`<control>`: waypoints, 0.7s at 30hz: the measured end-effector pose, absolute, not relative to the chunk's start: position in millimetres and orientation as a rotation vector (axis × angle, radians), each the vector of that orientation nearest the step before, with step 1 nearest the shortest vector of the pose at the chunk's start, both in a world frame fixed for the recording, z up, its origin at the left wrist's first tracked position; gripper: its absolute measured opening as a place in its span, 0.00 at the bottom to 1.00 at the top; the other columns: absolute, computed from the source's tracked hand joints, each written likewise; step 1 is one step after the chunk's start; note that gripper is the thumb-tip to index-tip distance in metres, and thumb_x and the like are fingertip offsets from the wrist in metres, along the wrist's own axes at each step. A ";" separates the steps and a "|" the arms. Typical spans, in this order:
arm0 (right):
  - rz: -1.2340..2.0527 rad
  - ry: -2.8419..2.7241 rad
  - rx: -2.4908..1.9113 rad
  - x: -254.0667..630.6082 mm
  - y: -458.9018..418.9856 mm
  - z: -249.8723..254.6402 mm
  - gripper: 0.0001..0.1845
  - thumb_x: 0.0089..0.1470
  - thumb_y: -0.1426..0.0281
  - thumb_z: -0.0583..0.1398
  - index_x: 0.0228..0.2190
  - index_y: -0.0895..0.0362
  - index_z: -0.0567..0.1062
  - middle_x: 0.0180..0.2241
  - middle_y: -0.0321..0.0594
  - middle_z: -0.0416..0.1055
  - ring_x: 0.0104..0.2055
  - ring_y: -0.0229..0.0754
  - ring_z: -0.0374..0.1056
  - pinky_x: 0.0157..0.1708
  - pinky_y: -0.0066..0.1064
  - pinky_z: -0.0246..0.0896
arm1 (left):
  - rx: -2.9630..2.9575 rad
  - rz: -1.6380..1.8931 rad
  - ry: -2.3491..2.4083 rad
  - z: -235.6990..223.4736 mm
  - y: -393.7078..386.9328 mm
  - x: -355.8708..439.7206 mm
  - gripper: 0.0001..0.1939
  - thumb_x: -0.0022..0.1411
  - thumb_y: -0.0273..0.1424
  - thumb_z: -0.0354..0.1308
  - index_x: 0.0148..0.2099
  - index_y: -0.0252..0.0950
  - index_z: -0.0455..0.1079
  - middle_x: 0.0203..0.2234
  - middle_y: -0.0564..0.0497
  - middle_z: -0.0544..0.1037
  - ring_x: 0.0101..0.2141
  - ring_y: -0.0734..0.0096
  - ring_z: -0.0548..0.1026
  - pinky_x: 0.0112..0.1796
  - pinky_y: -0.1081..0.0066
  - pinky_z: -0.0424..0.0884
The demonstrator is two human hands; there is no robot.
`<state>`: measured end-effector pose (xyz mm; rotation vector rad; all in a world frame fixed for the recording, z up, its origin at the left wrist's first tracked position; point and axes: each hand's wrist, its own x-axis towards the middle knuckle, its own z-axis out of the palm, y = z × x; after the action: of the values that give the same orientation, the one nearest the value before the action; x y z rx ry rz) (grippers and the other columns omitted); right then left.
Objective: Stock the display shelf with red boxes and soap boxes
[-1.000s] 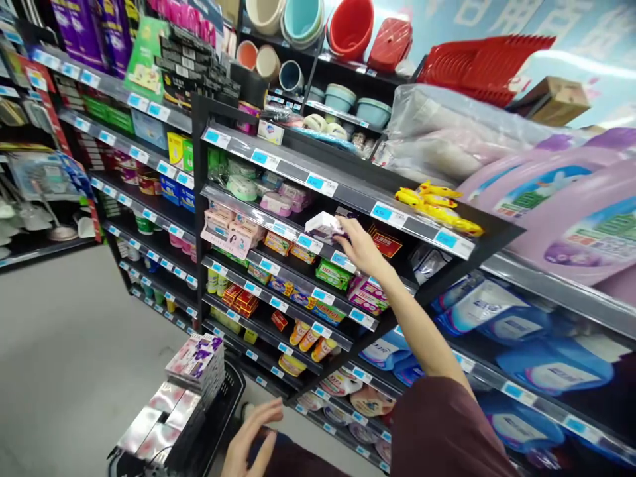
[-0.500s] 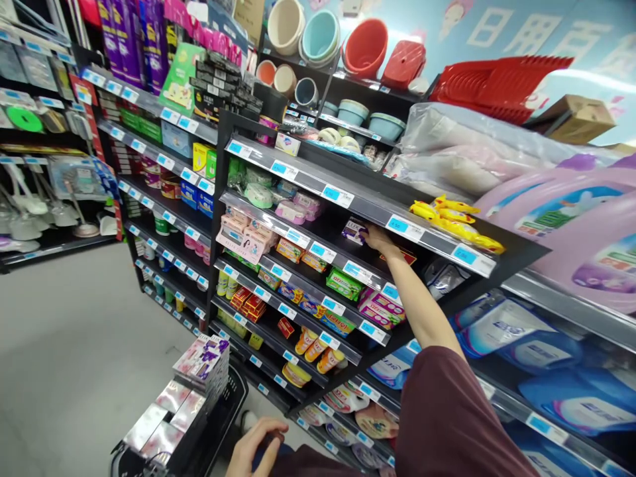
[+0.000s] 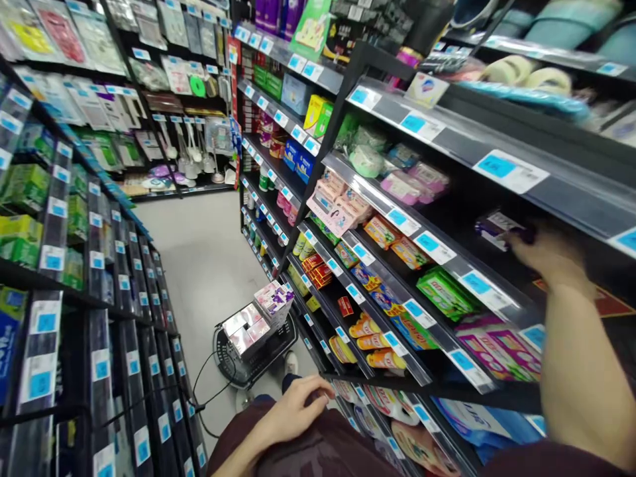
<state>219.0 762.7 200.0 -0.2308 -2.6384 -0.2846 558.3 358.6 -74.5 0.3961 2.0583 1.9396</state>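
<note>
My right hand [image 3: 551,252] reaches deep into a shelf. Its blurred fingers grip the right end of a small purple and white soap box [image 3: 497,226], which sits on the shelf board. A flat dark red box [image 3: 606,301] lies under my right forearm. My left hand [image 3: 301,407] hovers before my body, fingers loosely bent and apart, with nothing visible in it. On the floor a black basket [image 3: 283,341] carries silvery-pink boxes [image 3: 248,328] and a taller pink and purple stack [image 3: 274,298].
Soap packs in green [image 3: 444,291] and magenta [image 3: 499,348] fill the tier below. Pink soap packs [image 3: 410,185] lie left of the purple box. Another shelf [image 3: 99,311] lines the aisle's left side. Black cords [image 3: 199,405] hang near the basket, on the grey floor [image 3: 199,245].
My view has swung left and closer to the shelf, bringing in the left-hand shelf. My right hand stays at the soap box. My left hand remains low in front of me.
</note>
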 end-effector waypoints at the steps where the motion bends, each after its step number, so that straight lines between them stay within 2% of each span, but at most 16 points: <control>1: -0.195 -2.592 -0.231 230.4 749.5 196.1 0.29 0.64 0.58 0.58 0.59 0.63 0.70 0.51 0.71 0.70 0.56 0.59 0.67 0.46 0.49 0.60 | 0.370 1.929 2.059 -79.6 359.3 557.5 0.11 0.70 0.33 0.51 0.48 0.40 0.75 0.42 0.50 0.79 0.44 0.65 0.75 0.46 0.70 0.66; 4: -0.032 -2.301 0.185 273.2 691.2 173.9 0.15 0.63 0.65 0.59 0.48 0.59 0.78 0.47 0.63 0.73 0.58 0.54 0.65 0.57 0.45 0.55 | 0.307 1.883 2.111 -106.8 360.5 549.9 0.11 0.68 0.31 0.52 0.47 0.40 0.74 0.43 0.51 0.79 0.43 0.65 0.75 0.45 0.70 0.68; 6: 0.159 -2.233 0.489 299.4 643.9 145.3 0.11 0.63 0.67 0.57 0.40 0.57 0.78 0.38 0.57 0.76 0.47 0.52 0.71 0.51 0.43 0.63 | 0.256 1.818 2.240 -134.7 359.0 538.6 0.11 0.66 0.29 0.53 0.48 0.39 0.73 0.42 0.50 0.79 0.42 0.65 0.76 0.46 0.68 0.69; 8: 0.440 -2.416 0.829 314.9 596.2 101.3 0.10 0.64 0.67 0.56 0.41 0.55 0.76 0.39 0.50 0.75 0.41 0.49 0.72 0.45 0.40 0.66 | 0.128 1.725 2.414 -166.7 355.0 521.0 0.13 0.64 0.29 0.54 0.50 0.37 0.72 0.42 0.47 0.77 0.42 0.63 0.76 0.45 0.67 0.71; 11: 0.706 -2.808 1.235 310.1 531.3 6.4 0.12 0.65 0.66 0.55 0.45 0.56 0.74 0.42 0.45 0.75 0.44 0.46 0.71 0.47 0.37 0.66 | -0.109 1.617 2.594 -213.6 345.4 482.8 0.19 0.61 0.26 0.54 0.55 0.33 0.66 0.51 0.39 0.71 0.54 0.56 0.70 0.56 0.59 0.65; 13: 0.779 -3.079 1.243 291.8 495.3 -68.6 0.15 0.63 0.65 0.57 0.48 0.57 0.73 0.48 0.46 0.73 0.51 0.48 0.69 0.53 0.38 0.62 | -0.284 1.519 2.692 -241.8 338.7 452.9 0.24 0.60 0.25 0.54 0.58 0.30 0.62 0.56 0.36 0.65 0.59 0.52 0.64 0.60 0.55 0.59; 15: 0.825 -3.306 1.025 269.5 466.0 -142.7 0.20 0.60 0.67 0.60 0.53 0.59 0.72 0.54 0.48 0.70 0.59 0.49 0.64 0.60 0.38 0.56 | -0.445 1.406 2.758 -268.5 332.9 423.5 0.29 0.58 0.25 0.56 0.62 0.29 0.57 0.61 0.33 0.59 0.63 0.47 0.59 0.62 0.51 0.56; 18: 0.789 -3.445 0.791 242.6 436.7 -237.8 0.32 0.56 0.67 0.63 0.58 0.70 0.66 0.56 0.61 0.67 0.60 0.59 0.63 0.59 0.44 0.57 | -0.608 1.242 2.801 -308.9 327.2 386.4 0.38 0.53 0.23 0.61 0.65 0.26 0.53 0.65 0.28 0.54 0.66 0.40 0.53 0.63 0.48 0.53; 21: 0.824 -3.520 0.599 230.3 427.6 -308.2 0.38 0.54 0.66 0.63 0.60 0.74 0.63 0.55 0.67 0.66 0.59 0.63 0.64 0.58 0.46 0.58 | -0.666 1.113 2.801 -348.9 326.0 360.8 0.44 0.47 0.20 0.63 0.66 0.23 0.52 0.66 0.24 0.53 0.67 0.35 0.51 0.64 0.47 0.50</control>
<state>230.3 427.6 -308.2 0.5989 -3.5202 0.8242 360.8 326.0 -348.9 -0.6664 2.8009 1.1133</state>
